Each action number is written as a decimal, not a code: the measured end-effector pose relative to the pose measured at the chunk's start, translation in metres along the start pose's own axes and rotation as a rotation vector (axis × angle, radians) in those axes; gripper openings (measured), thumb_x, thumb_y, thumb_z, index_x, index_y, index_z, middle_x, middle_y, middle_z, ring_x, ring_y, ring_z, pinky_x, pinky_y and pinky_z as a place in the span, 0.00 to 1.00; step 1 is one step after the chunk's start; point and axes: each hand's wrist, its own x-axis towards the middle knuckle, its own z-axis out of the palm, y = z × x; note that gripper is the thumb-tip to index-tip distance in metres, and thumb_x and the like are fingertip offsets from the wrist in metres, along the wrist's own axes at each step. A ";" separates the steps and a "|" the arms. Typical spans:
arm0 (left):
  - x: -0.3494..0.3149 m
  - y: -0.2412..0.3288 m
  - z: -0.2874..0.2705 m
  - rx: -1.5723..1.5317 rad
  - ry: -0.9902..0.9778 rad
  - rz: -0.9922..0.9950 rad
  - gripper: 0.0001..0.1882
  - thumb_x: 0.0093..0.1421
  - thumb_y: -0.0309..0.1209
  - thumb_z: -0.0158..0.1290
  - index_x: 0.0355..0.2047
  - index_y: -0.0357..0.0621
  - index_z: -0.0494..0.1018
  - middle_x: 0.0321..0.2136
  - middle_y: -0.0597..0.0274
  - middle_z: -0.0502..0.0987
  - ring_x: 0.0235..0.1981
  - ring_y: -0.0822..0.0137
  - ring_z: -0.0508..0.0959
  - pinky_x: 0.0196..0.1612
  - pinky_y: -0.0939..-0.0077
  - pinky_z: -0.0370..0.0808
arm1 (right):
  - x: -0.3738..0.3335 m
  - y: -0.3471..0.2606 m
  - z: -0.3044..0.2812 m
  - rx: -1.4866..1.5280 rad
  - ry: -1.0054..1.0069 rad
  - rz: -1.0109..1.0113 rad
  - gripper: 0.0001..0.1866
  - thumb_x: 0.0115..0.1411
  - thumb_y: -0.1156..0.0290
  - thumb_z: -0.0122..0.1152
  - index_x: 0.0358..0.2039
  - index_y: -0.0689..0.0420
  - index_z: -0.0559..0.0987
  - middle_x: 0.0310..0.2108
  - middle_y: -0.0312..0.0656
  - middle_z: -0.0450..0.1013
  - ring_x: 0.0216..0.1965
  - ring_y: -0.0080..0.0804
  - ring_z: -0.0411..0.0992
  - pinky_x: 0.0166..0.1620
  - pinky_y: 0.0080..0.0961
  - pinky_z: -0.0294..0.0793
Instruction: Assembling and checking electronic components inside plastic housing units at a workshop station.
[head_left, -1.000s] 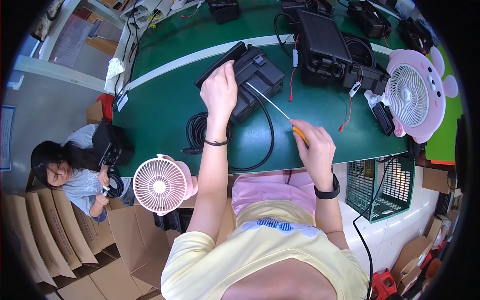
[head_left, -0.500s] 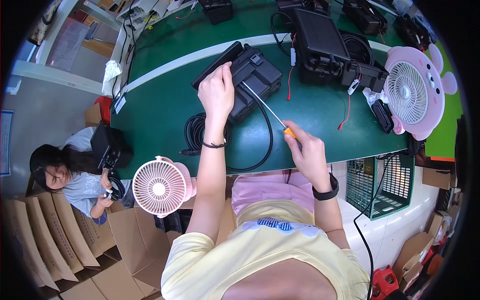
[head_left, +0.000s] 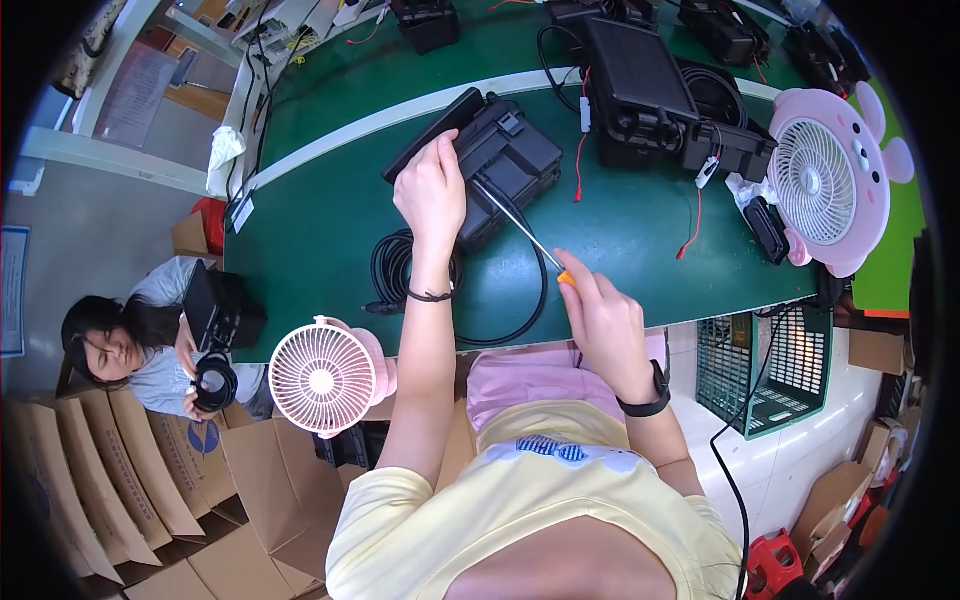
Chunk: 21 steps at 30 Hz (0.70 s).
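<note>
A black plastic case (head_left: 515,150) lies on the green table with its lid tilted up at the left. My left hand (head_left: 432,190) is closed on that raised lid, fingers at its edge. In my right hand (head_left: 605,325) is a screwdriver (head_left: 522,226) with an orange handle and a long metal shaft. Its tip points up and left, at the lower edge of the case near where a black cable comes out; whether it touches a screw cannot be made out. The coiled black cable (head_left: 392,268) lies beside my left wrist.
Another black case (head_left: 640,80) with coiled cable and red wires stands at the back right. A pink fan (head_left: 815,185) is at the right, a smaller fan (head_left: 322,378) at the near left edge. A co-worker (head_left: 150,330) holds a cable at left. A green crate (head_left: 770,375) sits below.
My right hand and the screwdriver have shifted slightly left, and the hand has turned a little. The left hand stays on the lid. The co-worker's hands and coiled cable have moved.
</note>
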 end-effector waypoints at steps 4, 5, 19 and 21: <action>-0.001 0.002 0.000 0.008 0.008 0.009 0.18 0.70 0.37 0.42 0.39 0.48 0.82 0.34 0.54 0.83 0.37 0.53 0.83 0.43 0.62 0.77 | -0.006 0.000 0.012 -0.126 0.059 -0.056 0.19 0.61 0.72 0.61 0.54 0.50 0.76 0.30 0.41 0.75 0.22 0.35 0.74 0.25 0.29 0.75; -0.001 0.001 0.000 0.003 0.007 0.013 0.18 0.70 0.37 0.42 0.39 0.48 0.82 0.34 0.54 0.83 0.37 0.53 0.83 0.43 0.62 0.77 | -0.007 0.000 0.014 -0.173 0.105 -0.079 0.20 0.59 0.72 0.62 0.53 0.49 0.77 0.31 0.39 0.75 0.23 0.32 0.74 0.25 0.28 0.75; -0.001 0.001 0.000 -0.006 0.000 0.025 0.18 0.70 0.37 0.42 0.39 0.46 0.82 0.35 0.53 0.83 0.38 0.53 0.82 0.44 0.62 0.77 | -0.014 0.003 0.021 -0.318 0.222 -0.182 0.25 0.50 0.77 0.62 0.51 0.45 0.80 0.37 0.38 0.75 0.31 0.30 0.72 0.31 0.24 0.74; -0.001 0.002 -0.001 -0.009 0.005 0.026 0.18 0.70 0.36 0.42 0.38 0.46 0.82 0.34 0.53 0.83 0.37 0.53 0.82 0.43 0.62 0.77 | -0.014 0.002 0.021 -0.315 0.214 -0.188 0.26 0.50 0.77 0.62 0.51 0.45 0.80 0.37 0.38 0.75 0.31 0.30 0.72 0.31 0.25 0.74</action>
